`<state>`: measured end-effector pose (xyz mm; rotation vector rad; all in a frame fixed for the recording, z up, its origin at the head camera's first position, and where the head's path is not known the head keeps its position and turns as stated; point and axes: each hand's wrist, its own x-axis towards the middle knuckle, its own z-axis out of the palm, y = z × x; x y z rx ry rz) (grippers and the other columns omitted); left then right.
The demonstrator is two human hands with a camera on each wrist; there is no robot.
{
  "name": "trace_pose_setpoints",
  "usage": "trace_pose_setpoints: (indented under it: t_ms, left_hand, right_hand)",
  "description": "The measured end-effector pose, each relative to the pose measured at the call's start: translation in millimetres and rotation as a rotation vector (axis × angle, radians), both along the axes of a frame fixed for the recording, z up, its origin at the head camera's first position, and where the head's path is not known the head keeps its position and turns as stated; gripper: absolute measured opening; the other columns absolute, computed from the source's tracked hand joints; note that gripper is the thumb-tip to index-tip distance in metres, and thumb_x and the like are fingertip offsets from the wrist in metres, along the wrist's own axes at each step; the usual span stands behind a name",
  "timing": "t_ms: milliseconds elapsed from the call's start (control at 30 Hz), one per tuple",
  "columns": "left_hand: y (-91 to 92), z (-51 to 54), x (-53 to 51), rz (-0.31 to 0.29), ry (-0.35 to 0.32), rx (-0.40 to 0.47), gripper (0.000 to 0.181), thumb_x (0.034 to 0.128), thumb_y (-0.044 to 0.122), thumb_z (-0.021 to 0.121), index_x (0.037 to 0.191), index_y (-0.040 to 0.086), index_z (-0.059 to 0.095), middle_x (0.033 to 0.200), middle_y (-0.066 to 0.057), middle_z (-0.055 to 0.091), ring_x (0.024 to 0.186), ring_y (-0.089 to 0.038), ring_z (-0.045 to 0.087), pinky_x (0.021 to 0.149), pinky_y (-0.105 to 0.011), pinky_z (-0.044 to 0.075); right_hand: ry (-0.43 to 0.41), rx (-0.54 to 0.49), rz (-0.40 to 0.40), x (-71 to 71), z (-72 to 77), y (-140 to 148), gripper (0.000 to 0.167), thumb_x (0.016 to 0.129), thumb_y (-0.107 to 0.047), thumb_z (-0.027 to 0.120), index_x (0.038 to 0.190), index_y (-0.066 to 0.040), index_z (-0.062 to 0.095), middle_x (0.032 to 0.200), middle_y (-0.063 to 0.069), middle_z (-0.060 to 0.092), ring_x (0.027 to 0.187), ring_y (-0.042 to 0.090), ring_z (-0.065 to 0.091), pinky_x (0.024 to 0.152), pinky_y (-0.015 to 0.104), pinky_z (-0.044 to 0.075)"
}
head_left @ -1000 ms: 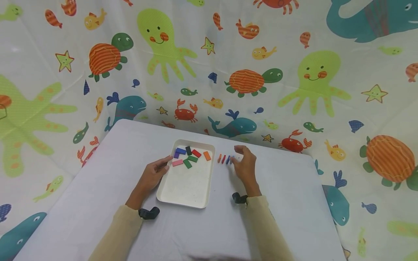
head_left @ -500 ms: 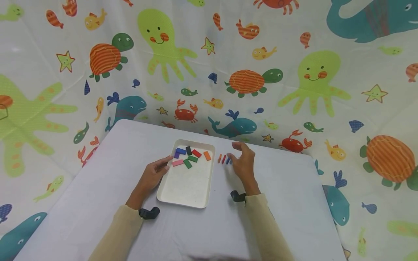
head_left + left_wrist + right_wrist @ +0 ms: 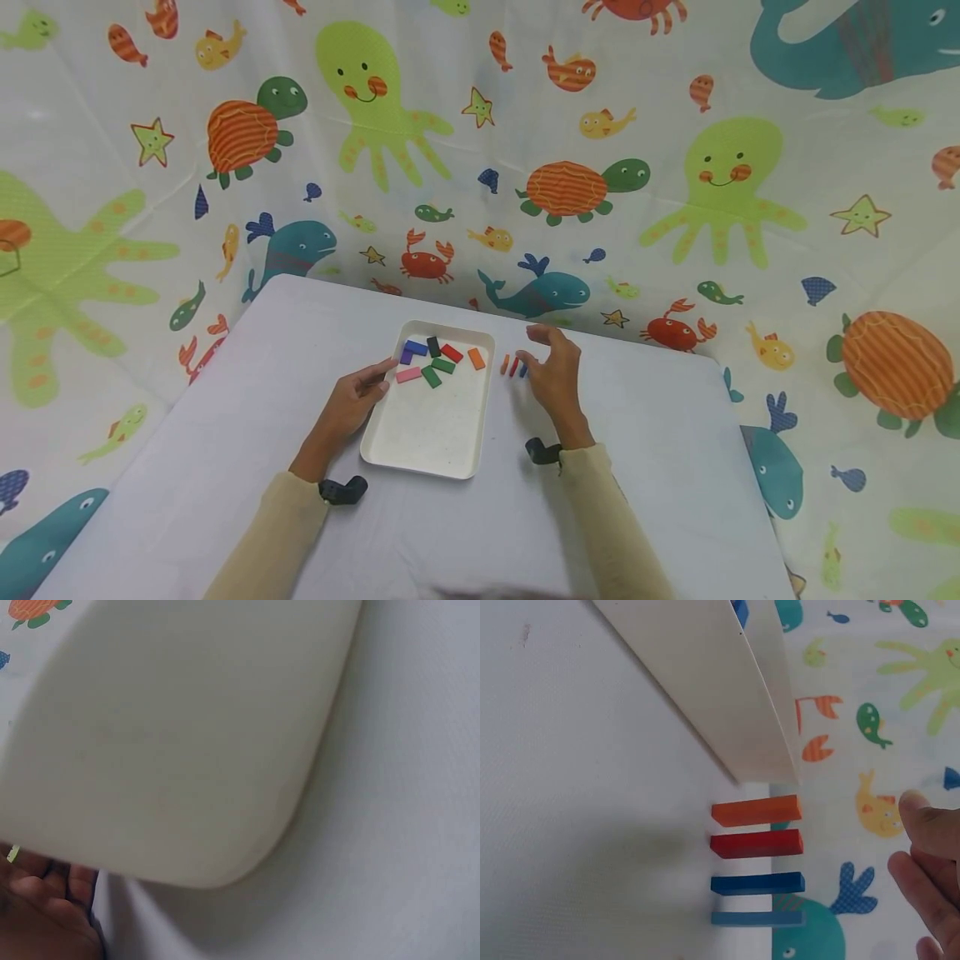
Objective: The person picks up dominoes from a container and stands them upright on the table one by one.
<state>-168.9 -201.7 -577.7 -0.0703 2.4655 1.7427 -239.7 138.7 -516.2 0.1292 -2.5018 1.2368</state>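
A white cloth covers the table [image 3: 675, 467], and past the far side of a shallow, off-white, rounded-corner rectangular tray [image 3: 427, 437] hangs a white curtain [image 3: 442, 50] printed with bright sea animals, among them lime octopuses [image 3: 367, 62] and orange-shelled turtles [image 3: 566, 187].

Right of the tray, four slim rectangular blocks stand upright in a spaced row. Nearest it is an orange block [image 3: 757, 811], then a red block [image 3: 757, 844], a dark blue block [image 3: 757, 883] and a light blue block [image 3: 757, 919]. Their faces look smooth and plain, each in one colour.

Inside the tray, toward its far end, similar blocks lie scattered: blue [image 3: 416, 347], purple [image 3: 406, 357], black [image 3: 432, 347], red [image 3: 452, 352], orange [image 3: 476, 358], two green [image 3: 442, 365] and pink [image 3: 409, 374].

At the tray's left rim, the left hand [image 3: 357, 397] touches the edge; whether it grips cannot be told. To the tray's right, beside the row, the right hand [image 3: 557, 373] has thumb and fingers spread apart, holding nothing.
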Motion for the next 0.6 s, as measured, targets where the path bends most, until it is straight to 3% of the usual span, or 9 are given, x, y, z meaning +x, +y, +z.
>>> trace_pose_setpoints:
  t_ms: [600]
  left_hand:
    - [-0.5,-1.8,-0.9,0.007,-0.01,0.016,0.047,0.111,0.02,0.056,0.158,0.022,0.053,0.17,-0.011,0.043,0.153,-0.038,0.048,0.118,-0.05,0.048]
  right_hand:
    - [-0.003,0.014,0.038,2.2,4.7,-16.9,0.038,0.093,-0.017,0.084,0.128,-0.015,0.069,0.129,0.003,0.075,0.123,0.023,0.07,0.12,0.049,0.05]
